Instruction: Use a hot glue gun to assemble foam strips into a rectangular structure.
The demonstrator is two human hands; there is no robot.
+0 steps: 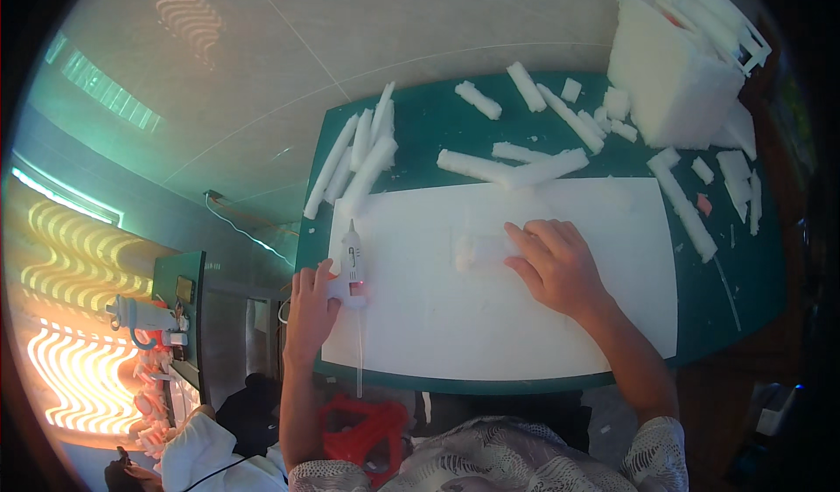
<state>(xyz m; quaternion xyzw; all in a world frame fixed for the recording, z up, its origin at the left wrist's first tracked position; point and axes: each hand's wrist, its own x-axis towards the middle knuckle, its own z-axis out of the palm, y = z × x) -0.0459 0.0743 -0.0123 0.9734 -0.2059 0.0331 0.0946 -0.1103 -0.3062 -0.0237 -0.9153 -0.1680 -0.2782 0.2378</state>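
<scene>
My left hand (312, 308) is closed around the handle of a white hot glue gun (353, 264) at the left side of a white board (420, 343). The gun's nozzle points away from me, and a clear glue stick (360, 356) sticks out of its near end. Near the board's middle, my right hand (557, 264) has its thumb and fingers around the right end of a small white foam piece (481, 251). That piece blends into the board, so its exact outline is hard to make out.
White foam strips (372, 168) are piled at the board's far left corner. More strips (516, 170) and offcuts lie along the green table's (420, 107) far side and right. A large white foam block (674, 72) stands far right. A red stool (363, 431) is below the near edge.
</scene>
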